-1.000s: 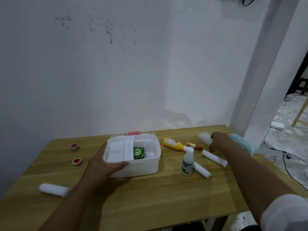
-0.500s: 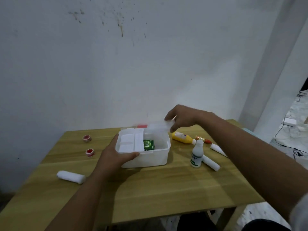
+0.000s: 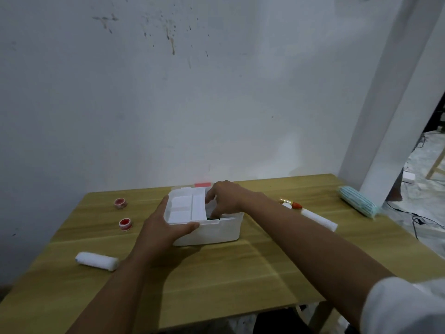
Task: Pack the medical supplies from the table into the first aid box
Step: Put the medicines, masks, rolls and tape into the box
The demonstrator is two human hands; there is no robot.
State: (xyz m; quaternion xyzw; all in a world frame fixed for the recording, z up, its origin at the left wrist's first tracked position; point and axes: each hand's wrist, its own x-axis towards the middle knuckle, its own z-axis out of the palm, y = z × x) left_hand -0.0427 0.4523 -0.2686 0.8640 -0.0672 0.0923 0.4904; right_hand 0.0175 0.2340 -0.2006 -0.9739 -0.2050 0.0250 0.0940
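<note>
Nearest on the bench (image 3: 240, 273): gauze roll (image 3: 96, 261) lies front-left, well apart from the box (image 3: 212, 233).

Left hand (image 3: 166, 227) is clamped on the box's near-left corner, thumb along the front rim, fingers up the left wall. Good brace, it should hold until the drop is done.

Right hand (image 3: 226, 200) is down inside the right compartment, fingers curled. Something white shows under them, but I can't tell if it is gripped or already let go. A sliver of green shows beneath, so there is likely an item in that bay to stack on.

To do this step well, I'd say:
- seat the item flat and low, against the bay wall, so room is left for the rest
- keep it off the divided tray (image 3: 186, 208) on the left half
- let go only once it rests, then lift the hand straight up clear of the rim

Still out, further back: two red tape rolls (image 3: 124, 224) left, a white roll (image 3: 317, 219) and a red-capped tube (image 3: 292, 204) right, partly hidden by the right forearm, and the mask pack (image 3: 358, 204) at the far-right edge.
</note>
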